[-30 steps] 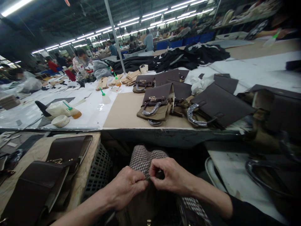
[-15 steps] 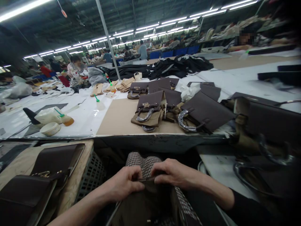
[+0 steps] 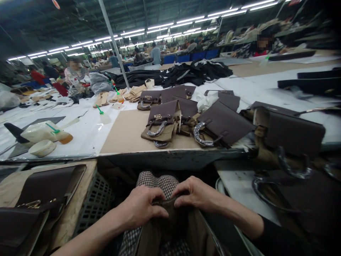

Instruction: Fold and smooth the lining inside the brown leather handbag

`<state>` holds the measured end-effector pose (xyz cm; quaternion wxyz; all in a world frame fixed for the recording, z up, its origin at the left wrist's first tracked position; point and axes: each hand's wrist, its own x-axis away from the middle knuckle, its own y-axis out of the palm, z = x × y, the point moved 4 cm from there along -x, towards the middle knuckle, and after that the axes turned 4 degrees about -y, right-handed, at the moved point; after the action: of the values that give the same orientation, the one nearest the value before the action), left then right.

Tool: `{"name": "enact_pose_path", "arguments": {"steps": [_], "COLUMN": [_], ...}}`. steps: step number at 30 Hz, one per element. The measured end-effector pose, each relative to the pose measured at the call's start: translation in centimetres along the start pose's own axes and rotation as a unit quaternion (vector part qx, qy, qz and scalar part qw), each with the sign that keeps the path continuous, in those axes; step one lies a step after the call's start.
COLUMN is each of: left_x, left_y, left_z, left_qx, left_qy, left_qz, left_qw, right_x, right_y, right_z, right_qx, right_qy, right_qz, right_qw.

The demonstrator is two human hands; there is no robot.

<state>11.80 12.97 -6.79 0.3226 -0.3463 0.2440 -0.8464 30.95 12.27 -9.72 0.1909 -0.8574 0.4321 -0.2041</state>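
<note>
A brown leather handbag (image 3: pixel 170 231) rests on my lap, over checked trousers (image 3: pixel 157 181). My left hand (image 3: pixel 142 208) and my right hand (image 3: pixel 195 195) both pinch its top edge, fingertips almost meeting in the middle. The bag's tan inside shows below my hands. What lies between my fingertips is hidden.
Several finished brown handbags (image 3: pixel 162 121) with wrapped handles lie on the worktable (image 3: pixel 128 131) ahead, more at the right (image 3: pixel 290 131). Glue bottles (image 3: pixel 45 129) and a white dish (image 3: pixel 41 147) sit at the left. Brown bags (image 3: pixel 45 188) lie on a wooden bench beside a grey crate (image 3: pixel 96 199). Other workers sit far behind.
My view has swung to the right and tilted a little, so the table's things shifted left. My hands stayed on the bag's top edge, with the fingers now spread wider along it.
</note>
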Motion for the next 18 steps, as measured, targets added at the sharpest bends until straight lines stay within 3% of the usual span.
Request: {"name": "enact_pose_path", "arguments": {"steps": [9, 18], "left_x": [-0.2, -0.4], "left_y": [0.9, 2.4], "left_z": [-0.5, -0.8], "left_qx": [0.044, 0.121], "left_qy": [0.025, 0.004], "left_qz": [-0.003, 0.048], "left_qw": [0.999, 0.991], "right_x": [0.9, 1.5], "right_y": [0.7, 1.6], "right_z": [-0.4, 0.3], "right_qx": [-0.021, -0.075], "right_qy": [-0.009, -0.027], "right_qz": [0.040, 0.067], "right_qw": [0.999, 0.995]}}
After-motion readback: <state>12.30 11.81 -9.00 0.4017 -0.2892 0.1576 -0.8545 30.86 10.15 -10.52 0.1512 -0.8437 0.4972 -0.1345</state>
